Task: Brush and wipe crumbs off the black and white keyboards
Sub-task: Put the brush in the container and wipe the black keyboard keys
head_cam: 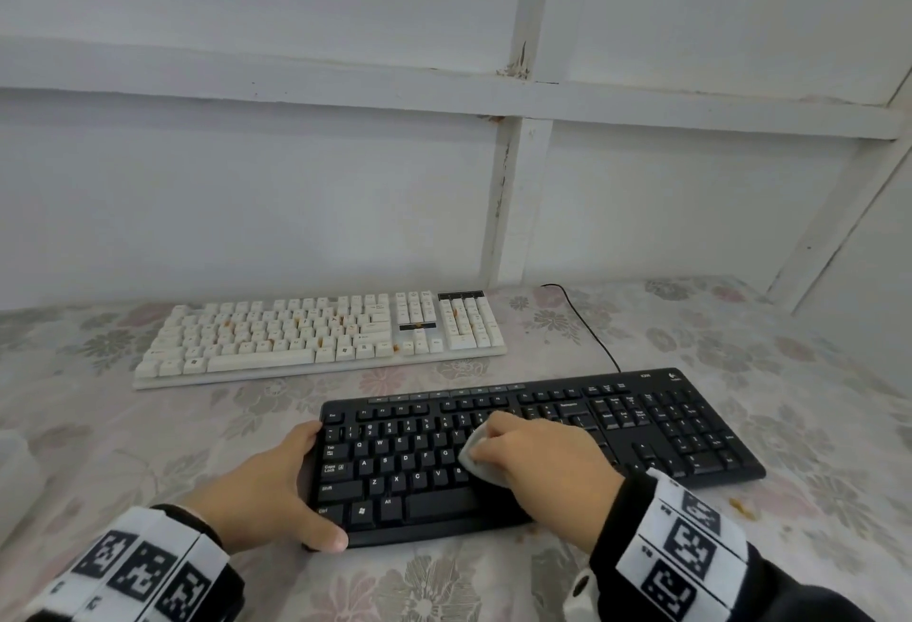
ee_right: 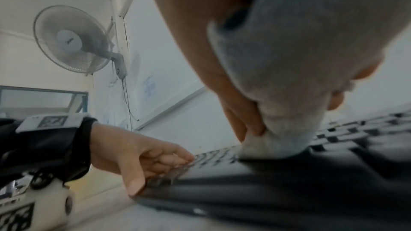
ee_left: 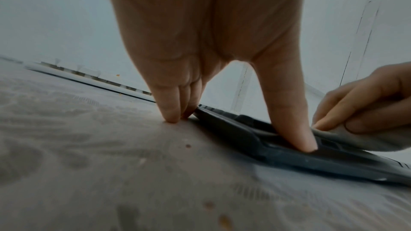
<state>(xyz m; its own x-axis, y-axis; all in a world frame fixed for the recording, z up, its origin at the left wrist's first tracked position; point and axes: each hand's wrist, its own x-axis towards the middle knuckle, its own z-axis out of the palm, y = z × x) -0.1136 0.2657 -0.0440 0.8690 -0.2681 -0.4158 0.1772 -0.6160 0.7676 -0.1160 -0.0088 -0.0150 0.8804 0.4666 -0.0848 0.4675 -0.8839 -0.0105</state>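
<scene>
While my right hand sits knuckles-up over the mid keys of the black kbd, its fingers are curled round a bunched white cloth, w/ the wad pressed onto the keys near G/H/B. The right-wrist view shows the cloth filling my palm, thumb pinching its lower edge, its bottom touching the keycaps.

My left hand braces the kbd's left end at 9 o'clock: thumb stretched along the front-left corner, fingers wrapped at the far-left edge by Esc/Tab. In the left-wrist view the thumb presses on the black frame, the other fingers are held together w/ tips down on the tablecloth right at the kbd's edge. Wide gap btwn thumb & fingers.

The white kbd lies at 11 o'clock from the black one, apart from it, orange crumbs among its keys. More crumbs on the cloth-covered table at 4 o'clock, just off the black kbd's front-right edge.
</scene>
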